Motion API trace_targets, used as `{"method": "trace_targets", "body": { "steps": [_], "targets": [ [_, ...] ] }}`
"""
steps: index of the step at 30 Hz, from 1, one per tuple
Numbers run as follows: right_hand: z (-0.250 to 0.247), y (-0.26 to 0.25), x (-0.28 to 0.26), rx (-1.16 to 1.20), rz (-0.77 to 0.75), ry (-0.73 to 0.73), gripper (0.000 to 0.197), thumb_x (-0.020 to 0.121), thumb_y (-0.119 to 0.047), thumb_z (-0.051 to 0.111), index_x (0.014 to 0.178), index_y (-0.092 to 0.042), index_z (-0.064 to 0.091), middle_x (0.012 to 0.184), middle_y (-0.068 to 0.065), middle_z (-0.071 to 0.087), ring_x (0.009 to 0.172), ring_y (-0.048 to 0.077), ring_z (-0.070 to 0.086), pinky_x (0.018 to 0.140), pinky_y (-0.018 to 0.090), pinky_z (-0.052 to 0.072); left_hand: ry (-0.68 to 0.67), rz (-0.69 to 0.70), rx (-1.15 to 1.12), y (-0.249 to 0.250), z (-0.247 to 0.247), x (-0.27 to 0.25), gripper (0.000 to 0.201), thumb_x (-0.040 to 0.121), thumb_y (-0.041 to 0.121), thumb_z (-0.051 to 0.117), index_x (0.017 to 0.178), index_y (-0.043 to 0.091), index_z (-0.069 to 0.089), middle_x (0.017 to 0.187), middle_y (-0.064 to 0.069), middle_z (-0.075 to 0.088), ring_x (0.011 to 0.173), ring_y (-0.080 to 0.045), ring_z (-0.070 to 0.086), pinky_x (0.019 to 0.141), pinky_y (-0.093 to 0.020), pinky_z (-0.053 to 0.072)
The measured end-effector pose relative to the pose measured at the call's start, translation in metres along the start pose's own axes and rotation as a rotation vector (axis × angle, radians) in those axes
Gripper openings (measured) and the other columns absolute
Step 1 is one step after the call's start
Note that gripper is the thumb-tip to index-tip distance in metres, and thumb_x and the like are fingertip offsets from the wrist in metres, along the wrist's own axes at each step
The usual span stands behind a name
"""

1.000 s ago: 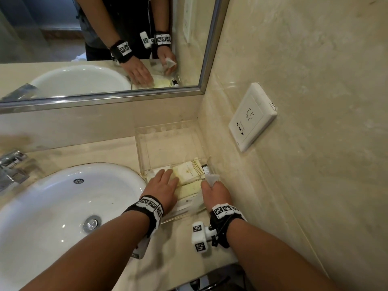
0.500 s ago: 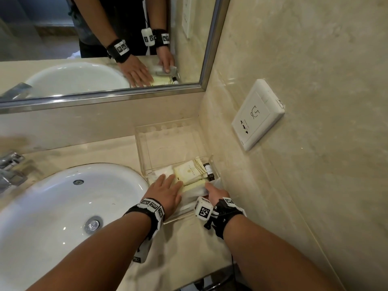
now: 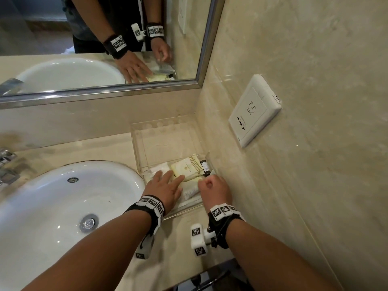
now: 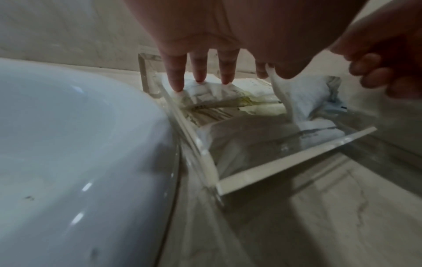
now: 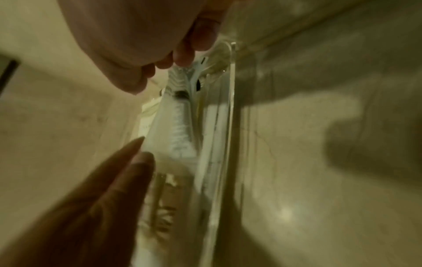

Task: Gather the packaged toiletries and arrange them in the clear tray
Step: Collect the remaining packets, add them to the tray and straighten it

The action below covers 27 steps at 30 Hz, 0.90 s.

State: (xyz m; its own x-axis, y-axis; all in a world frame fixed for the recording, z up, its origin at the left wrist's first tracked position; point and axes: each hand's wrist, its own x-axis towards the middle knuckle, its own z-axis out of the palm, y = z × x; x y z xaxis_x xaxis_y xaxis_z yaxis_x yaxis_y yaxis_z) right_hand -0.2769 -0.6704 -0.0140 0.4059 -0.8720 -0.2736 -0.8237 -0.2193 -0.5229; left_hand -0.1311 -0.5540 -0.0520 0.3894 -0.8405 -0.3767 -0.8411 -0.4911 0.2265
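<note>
Little here can be read.

The cream packet (image 3: 185, 169) in the clear tray (image 3: 138, 143) bears a small emblem with a line of print too fine to read. The wall socket plate (image 3: 253, 111) carries a shaver pictogram. The dark bottle (image 3: 204, 167) has a label, illegible. Both wristbands (image 3: 151, 203) show black-and-white square marker codes.

1. A bathroom, likely a hotel's: a white oval sink (image 3: 63, 206) is sunk into a beige marble bench (image 3: 100, 150).
2. Behind the sink, a metal-framed mirror (image 3: 105, 89) runs along the wall.
3. Left of the sink stands a chrome tap (image 3: 7, 164).
4. Right of the sink, a clear tray (image 3: 138, 148) holds packaged toiletries (image 3: 186, 168).
5. Further right of the sink, a white shaver socket (image 3: 254, 111) sits on the marble wall.
</note>
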Motion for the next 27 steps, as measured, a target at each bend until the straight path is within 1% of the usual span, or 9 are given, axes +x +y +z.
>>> {"method": "trace_targets", "body": {
  "steps": [1,3,5,7,11,14,19,22,27],
  "targets": [
    [0.003,0.003,0.000,-0.112,-0.114,0.008,0.017,0.091,-0.039,0.055,0.092,-0.028,0.067,0.102,-0.007,0.060,0.094,0.017,0.055,0.087,0.036,0.049,0.008,0.001,0.011,0.002,-0.001,-0.001,0.054,0.098,0.056,0.019,0.151,0.045,0.014,0.161,-0.003,0.020,0.147,-0.035,0.015,0.117,-0.050,0.026],
    [0.012,0.013,0.003,-0.288,-0.294,-0.016,0.023,0.092,-0.033,0.056,0.110,-0.029,0.070,0.117,-0.007,0.057,0.109,0.016,0.052,0.098,0.036,0.044,0.012,-0.014,0.016,0.004,-0.004,-0.003,0.052,0.101,0.050,0.026,0.152,0.044,0.015,0.162,-0.001,0.017,0.147,-0.035,0.013,0.117,-0.049,0.026],
    [0.017,0.019,0.006,-0.360,-0.350,-0.056,0.033,0.094,-0.032,0.056,0.124,-0.026,0.067,0.128,-0.004,0.058,0.120,0.019,0.052,0.104,0.037,0.041,0.012,-0.032,0.016,0.006,-0.004,-0.004,0.053,0.101,0.049,0.028,0.152,0.043,0.014,0.163,0.000,0.014,0.148,-0.034,0.011,0.116,-0.049,0.026],
    [0.020,0.020,0.007,-0.429,-0.376,-0.047,0.036,0.096,-0.035,0.052,0.129,-0.027,0.064,0.131,-0.004,0.059,0.122,0.020,0.052,0.105,0.040,0.040,0.015,-0.038,0.023,0.007,0.000,-0.002,0.056,0.101,0.049,0.028,0.153,0.040,0.011,0.163,0.000,0.012,0.148,-0.034,0.010,0.116,-0.050,0.026],
    [0.024,0.018,0.006,-0.532,-0.385,-0.036,0.037,0.099,-0.042,0.041,0.126,-0.031,0.064,0.128,-0.005,0.059,0.119,0.020,0.052,0.100,0.040,0.040,0.031,-0.039,0.048,0.008,0.006,-0.001,0.060,0.099,0.054,0.028,0.153,0.036,0.010,0.162,-0.002,0.014,0.147,-0.035,0.013,0.114,-0.050,0.028],
    [0.025,0.019,0.005,-0.545,-0.360,-0.029,0.041,0.098,-0.047,0.036,0.119,-0.032,0.068,0.121,-0.003,0.059,0.112,0.021,0.053,0.093,0.041,0.044,0.037,-0.028,0.062,0.009,0.006,-0.003,0.062,0.098,0.055,0.030,0.153,0.039,0.006,0.162,-0.002,0.013,0.147,-0.036,0.012,0.112,-0.050,0.029],
    [0.024,0.025,0.007,-0.500,-0.340,-0.077,0.038,0.098,-0.047,0.040,0.123,-0.035,0.066,0.126,-0.004,0.056,0.116,0.019,0.049,0.096,0.039,0.040,0.015,0.000,0.083,0.010,0.005,-0.004,0.058,0.098,0.054,0.031,0.148,0.053,0.002,0.163,-0.005,0.009,0.147,-0.040,0.008,0.115,-0.053,0.025],
    [0.025,0.027,0.009,-0.457,-0.337,-0.083,0.039,0.098,-0.050,0.044,0.129,-0.035,0.062,0.129,-0.006,0.055,0.121,0.018,0.048,0.099,0.039,0.039,0.006,0.002,0.091,0.011,0.006,-0.003,0.057,0.097,0.055,0.030,0.148,0.052,0.005,0.163,-0.006,0.008,0.147,-0.041,0.006,0.115,-0.054,0.024],
    [0.023,0.024,0.012,-0.442,-0.353,-0.065,0.039,0.098,-0.053,0.045,0.127,-0.031,0.060,0.123,-0.005,0.061,0.112,0.020,0.054,0.092,0.039,0.041,0.008,-0.003,0.115,0.011,0.010,-0.002,0.058,0.096,0.056,0.027,0.150,0.049,0.006,0.163,-0.007,0.008,0.147,-0.042,0.006,0.114,-0.055,0.025]
  ]
}}
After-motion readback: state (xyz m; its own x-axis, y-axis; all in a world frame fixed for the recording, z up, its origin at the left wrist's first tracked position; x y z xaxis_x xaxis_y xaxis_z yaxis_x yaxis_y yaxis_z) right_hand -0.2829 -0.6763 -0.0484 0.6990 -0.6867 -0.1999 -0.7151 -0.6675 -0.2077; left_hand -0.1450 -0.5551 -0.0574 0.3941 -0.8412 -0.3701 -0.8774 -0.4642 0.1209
